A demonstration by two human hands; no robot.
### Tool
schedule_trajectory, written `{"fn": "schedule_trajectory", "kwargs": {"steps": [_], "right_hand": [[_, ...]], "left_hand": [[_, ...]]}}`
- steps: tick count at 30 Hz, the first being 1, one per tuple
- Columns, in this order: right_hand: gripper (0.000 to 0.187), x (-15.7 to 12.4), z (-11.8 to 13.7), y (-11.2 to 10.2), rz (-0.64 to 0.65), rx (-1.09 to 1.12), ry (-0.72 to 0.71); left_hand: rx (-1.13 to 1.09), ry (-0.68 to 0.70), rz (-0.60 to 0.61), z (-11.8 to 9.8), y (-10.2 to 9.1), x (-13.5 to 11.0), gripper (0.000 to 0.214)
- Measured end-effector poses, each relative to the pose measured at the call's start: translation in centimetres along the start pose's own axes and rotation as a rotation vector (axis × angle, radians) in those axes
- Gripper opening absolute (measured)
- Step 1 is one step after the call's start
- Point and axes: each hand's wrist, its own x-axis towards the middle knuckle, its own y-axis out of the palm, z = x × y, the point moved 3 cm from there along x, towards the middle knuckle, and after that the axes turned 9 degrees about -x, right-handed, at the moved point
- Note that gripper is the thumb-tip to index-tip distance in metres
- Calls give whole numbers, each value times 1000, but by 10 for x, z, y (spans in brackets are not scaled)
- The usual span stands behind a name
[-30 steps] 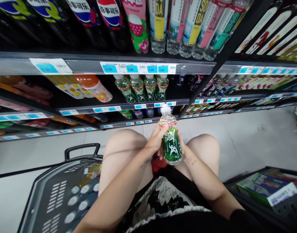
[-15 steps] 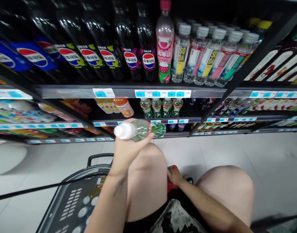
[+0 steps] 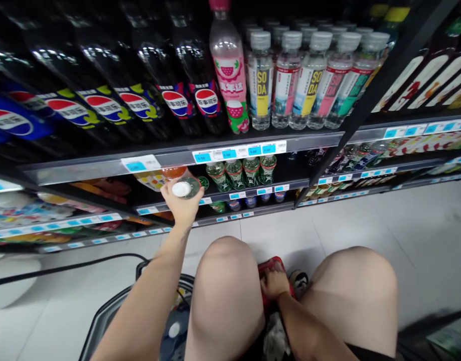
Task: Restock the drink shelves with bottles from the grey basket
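Note:
My left hand is closed round a green drink bottle with a white cap, held on its side with the cap toward me, at the front of a low shelf. A row of matching green bottles stands on that shelf just to the right. My right hand rests low between my bare knees, fingers curled on a red object that I cannot make out.
Black shelves hold cola bottles, a pink bottle and clear soda bottles above, with blue price tags on the rails. A grey shopping basket sits at my lower left. White floor tiles lie to the right.
My left hand has carried the green bottle from in front of my knees up and left to the low shelf, turning it on its side. My right hand let go and dropped to the red object.

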Motion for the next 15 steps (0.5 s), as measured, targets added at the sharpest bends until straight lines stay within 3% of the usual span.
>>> {"fn": "schedule_trajectory", "kwargs": {"steps": [7,12,15], "right_hand": [[37,4,0,0,4,60,-7],[39,5,-2,2,50,67,-48],[41,7,-2,9,85,70,-47]], "left_hand": [[194,77,266,14,33,22,66],[206,54,235,31,47,43,69],[297,-64,286,45,53,62,66]]}}
